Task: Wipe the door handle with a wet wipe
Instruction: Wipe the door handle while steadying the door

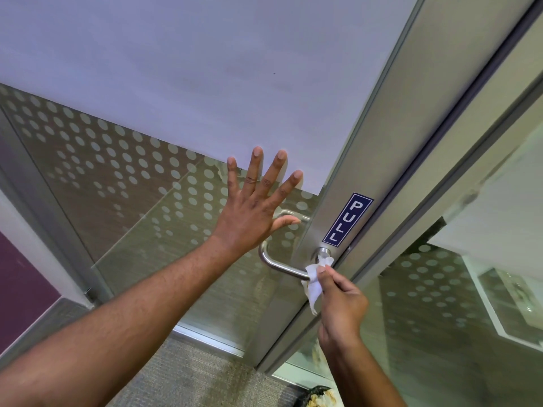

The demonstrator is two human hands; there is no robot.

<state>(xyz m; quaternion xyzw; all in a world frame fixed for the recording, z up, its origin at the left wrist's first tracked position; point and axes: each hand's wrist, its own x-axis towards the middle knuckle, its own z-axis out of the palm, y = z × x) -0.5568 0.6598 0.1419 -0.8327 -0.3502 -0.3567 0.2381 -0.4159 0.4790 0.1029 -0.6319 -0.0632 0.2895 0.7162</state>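
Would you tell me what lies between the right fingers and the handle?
Head view: only the white wipe, pinched by the right fingers against the handle.

The door handle [276,264] is a brushed-metal lever, a round tube that curves out from a small round rose on the door's metal stile, just below a blue "PULL" label, then runs level to the left and bends back toward the glass. The wet wipe [316,279] is white and crumpled, bunched against the handle close to the rose, touching the tube, with a loose tail hanging below. It seems partly wrapped round the tube, though the far side is hidden.
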